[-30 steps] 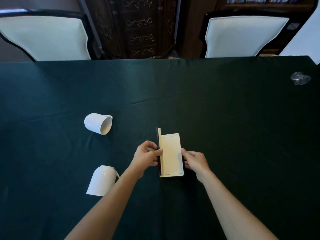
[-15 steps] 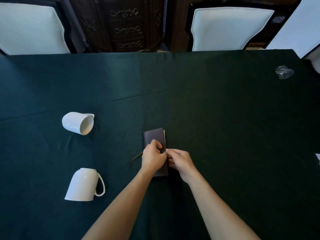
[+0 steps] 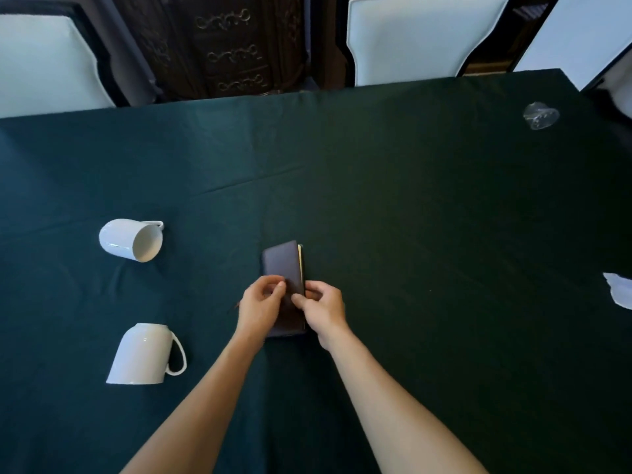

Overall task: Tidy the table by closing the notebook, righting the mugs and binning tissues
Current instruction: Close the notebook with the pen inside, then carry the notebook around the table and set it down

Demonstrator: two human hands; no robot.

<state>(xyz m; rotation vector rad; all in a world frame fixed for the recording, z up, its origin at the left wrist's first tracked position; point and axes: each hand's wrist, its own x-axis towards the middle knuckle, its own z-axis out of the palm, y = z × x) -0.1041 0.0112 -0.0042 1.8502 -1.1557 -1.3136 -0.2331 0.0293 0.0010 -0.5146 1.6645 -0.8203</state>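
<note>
The notebook (image 3: pixel 282 265) lies closed on the green tablecloth (image 3: pixel 410 234), dark cover up, page edges showing along its right side. My left hand (image 3: pixel 260 307) pinches it at its left side, and my right hand (image 3: pixel 323 307) holds its right edge with fingertips on the cover. One white mug (image 3: pixel 131 239) lies on its side at the left, mouth facing right. A second white mug (image 3: pixel 142 355) stands mouth-down nearer me, handle to the right. A white tissue (image 3: pixel 619 293) lies at the right edge of the view.
A crumpled clear plastic piece (image 3: pixel 541 115) sits at the table's far right corner. Two white-backed chairs (image 3: pixel 417 39) stand behind the far edge, with a dark carved cabinet (image 3: pixel 225 46) between them. A thin dark strand (image 3: pixel 236 306) pokes out left of my left hand.
The notebook went from open, with a lined page showing, to closed. Both hands came together onto its near half. My view has tilted down and the tissue has come into sight.
</note>
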